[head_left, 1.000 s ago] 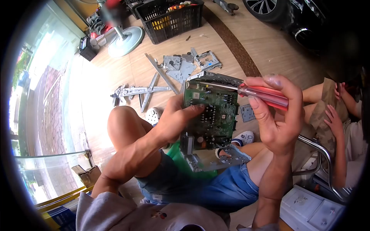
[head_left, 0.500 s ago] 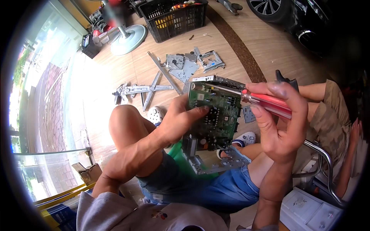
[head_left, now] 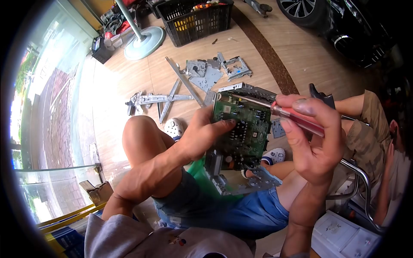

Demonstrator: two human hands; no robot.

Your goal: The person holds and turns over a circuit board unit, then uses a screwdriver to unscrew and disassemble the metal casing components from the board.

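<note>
My left hand (head_left: pixel 206 133) grips the left edge of a green circuit board (head_left: pixel 247 118), thumb across its face. The board sits in a metal frame (head_left: pixel 247 182) with bent side plates, tilted above my lap. In my right hand (head_left: pixel 316 137) is a screwdriver (head_left: pixel 301 120) with a red, see-through handle, held between thumb and fingers. Its metal shaft lies across the top of the board, pointing left to the upper left corner. Whether the tip sits in a screw is too small to tell.
Metal brackets (head_left: pixel 165 100) and flat plates (head_left: pixel 206 77) lie on the tiled floor ahead. Beyond them stand a black plastic crate (head_left: pixel 195 28) and a round stand base (head_left: pixel 144 43). A car wheel (head_left: pixel 301 8) is at upper right. Another person's leg (head_left: pixel 365 118) and a chrome tube (head_left: pixel 365 185) are at right.
The board and frame have shifted very slightly to the right in view. The screwdriver handle has turned a little between my right fingers; both holds stay the same.
</note>
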